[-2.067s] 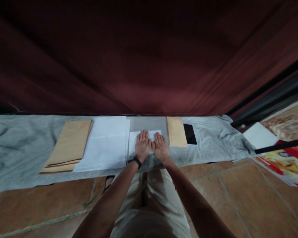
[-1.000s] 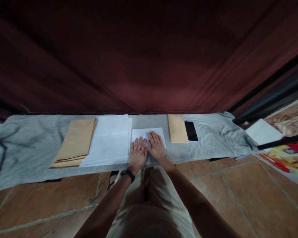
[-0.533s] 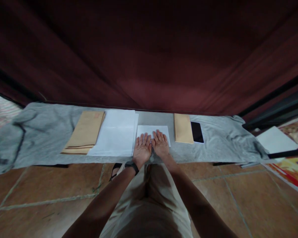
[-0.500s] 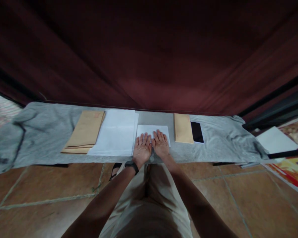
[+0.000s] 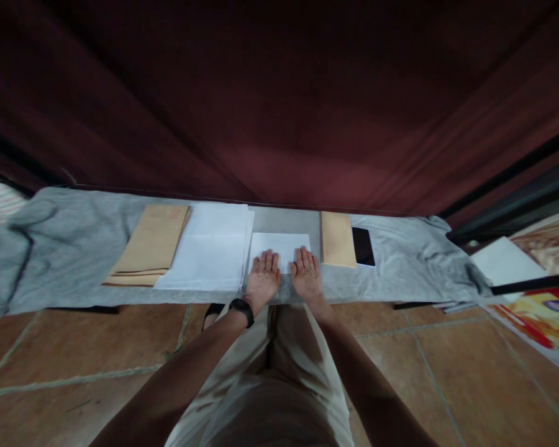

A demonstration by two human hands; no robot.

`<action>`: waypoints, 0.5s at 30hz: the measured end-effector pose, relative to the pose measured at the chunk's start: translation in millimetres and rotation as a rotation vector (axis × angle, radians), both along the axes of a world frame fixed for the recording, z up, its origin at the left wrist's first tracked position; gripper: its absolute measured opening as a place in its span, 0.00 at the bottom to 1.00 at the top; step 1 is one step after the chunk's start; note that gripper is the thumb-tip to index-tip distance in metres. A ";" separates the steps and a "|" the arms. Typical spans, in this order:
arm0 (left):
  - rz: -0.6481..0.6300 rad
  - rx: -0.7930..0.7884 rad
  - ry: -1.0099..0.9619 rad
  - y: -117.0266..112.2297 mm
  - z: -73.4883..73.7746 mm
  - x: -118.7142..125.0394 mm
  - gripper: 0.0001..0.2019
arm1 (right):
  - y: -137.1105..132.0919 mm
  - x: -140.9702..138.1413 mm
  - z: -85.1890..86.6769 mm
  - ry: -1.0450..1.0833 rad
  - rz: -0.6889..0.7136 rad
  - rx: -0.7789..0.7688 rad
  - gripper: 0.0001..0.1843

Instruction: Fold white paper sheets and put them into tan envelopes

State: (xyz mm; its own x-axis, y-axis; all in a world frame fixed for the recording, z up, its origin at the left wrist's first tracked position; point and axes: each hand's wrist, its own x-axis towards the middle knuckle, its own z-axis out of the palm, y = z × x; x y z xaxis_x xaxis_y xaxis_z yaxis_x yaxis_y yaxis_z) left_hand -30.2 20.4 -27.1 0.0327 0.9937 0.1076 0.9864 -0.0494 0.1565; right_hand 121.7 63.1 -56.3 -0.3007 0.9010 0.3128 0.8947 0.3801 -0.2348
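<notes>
A small folded white sheet [image 5: 279,243] lies on the grey cloth [image 5: 74,248] in front of me. My left hand [image 5: 262,278] lies flat and open on the sheet's near left corner, a black band on its wrist. My right hand [image 5: 306,276] lies flat and open on the near right corner, fingers together. A gap separates the two hands. Neither hand holds anything.
Left of the sheet lies a stack of white paper [image 5: 212,253], then a pile of brown envelopes [image 5: 151,247]. To the right lie one brown envelope [image 5: 336,239] and a black phone [image 5: 363,246]. A dark red curtain [image 5: 279,112] hangs behind. Tiled floor [image 5: 74,360] lies below.
My hands, side by side and touching on the sheet before, have slid apart to its near corners. The view has shifted slightly.
</notes>
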 end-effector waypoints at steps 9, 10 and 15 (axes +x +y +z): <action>-0.006 -0.016 0.044 -1.5 3.8 0.3 0.29 | -24.8 17.1 -3.9 0.034 -0.024 0.064 0.29; -0.008 -0.017 0.045 -1.4 4.2 0.4 0.29 | -27.7 19.2 -4.0 0.037 -0.025 0.065 0.29; -0.015 -0.026 0.067 -1.5 5.8 0.6 0.29 | -33.1 26.2 -2.0 0.068 -0.030 0.055 0.28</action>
